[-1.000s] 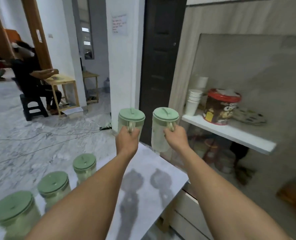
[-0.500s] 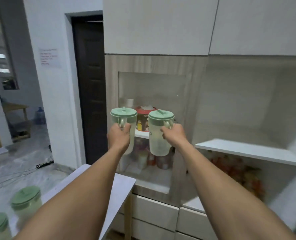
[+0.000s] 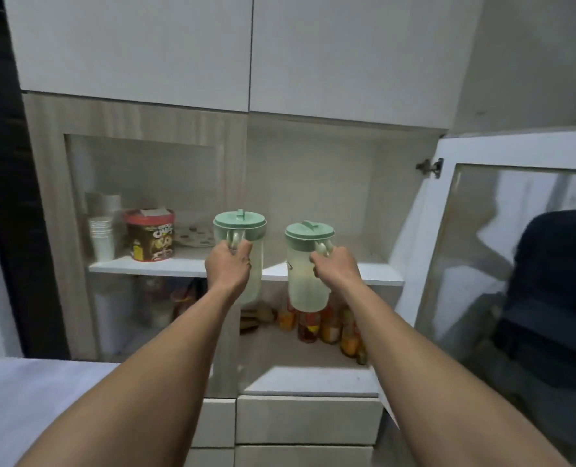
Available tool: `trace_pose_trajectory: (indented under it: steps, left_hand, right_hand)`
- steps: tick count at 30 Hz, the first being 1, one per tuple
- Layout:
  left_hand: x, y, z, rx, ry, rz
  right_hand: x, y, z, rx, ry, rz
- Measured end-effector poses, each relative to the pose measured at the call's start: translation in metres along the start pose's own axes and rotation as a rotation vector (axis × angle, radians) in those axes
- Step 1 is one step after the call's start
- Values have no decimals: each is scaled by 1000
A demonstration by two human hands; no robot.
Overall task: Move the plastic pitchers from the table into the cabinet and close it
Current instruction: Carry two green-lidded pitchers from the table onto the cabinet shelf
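Note:
I hold two clear plastic pitchers with green lids by their handles, both in the air in front of the cabinet. My left hand [image 3: 227, 266] grips the left pitcher [image 3: 241, 227], which hangs before the cabinet's middle post. My right hand [image 3: 335, 267] grips the right pitcher [image 3: 305, 271], in front of the open right compartment, level with the white shelf [image 3: 377, 273]. The cabinet's right glass door [image 3: 502, 251] stands swung open to the right.
Behind the shut left glass door [image 3: 138, 230] the shelf carries stacked paper cups [image 3: 102, 237], a red-lidded tub [image 3: 150, 235] and a plate. Bottles and jars [image 3: 327, 328] fill the lower compartment. White drawers [image 3: 308, 421] sit below; a table corner [image 3: 27, 392] shows at lower left.
The view has swung right from the table to face the cabinet. Both pitchers came closer to the open compartment, and the pitchers on the table left the frame.

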State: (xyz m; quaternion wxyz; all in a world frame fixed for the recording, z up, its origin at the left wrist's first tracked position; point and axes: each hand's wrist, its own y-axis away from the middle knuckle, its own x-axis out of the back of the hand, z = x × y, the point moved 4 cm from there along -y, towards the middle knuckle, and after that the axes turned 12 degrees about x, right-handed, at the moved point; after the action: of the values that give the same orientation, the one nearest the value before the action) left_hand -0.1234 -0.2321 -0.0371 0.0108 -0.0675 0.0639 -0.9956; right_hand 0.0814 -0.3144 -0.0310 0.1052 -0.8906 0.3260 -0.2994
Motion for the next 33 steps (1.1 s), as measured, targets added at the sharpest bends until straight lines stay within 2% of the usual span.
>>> trace_pose_trajectory:
  steps: [6,14,22,33]
  left_hand:
    - [-92,-12,12,-6,70,-157]
    - [-190,-79,32,-51,99,-307]
    - [-268,-156,39,-84,70,-380]
    - [-393,-272,9,-18,61,-333]
  right_hand:
    - [53,-36,44,-49,-5,105]
    - [83,-120,84,-82,17,236]
    - [87,-208,120,-109,9,323]
    - [60,-353,224,-160,32,326]
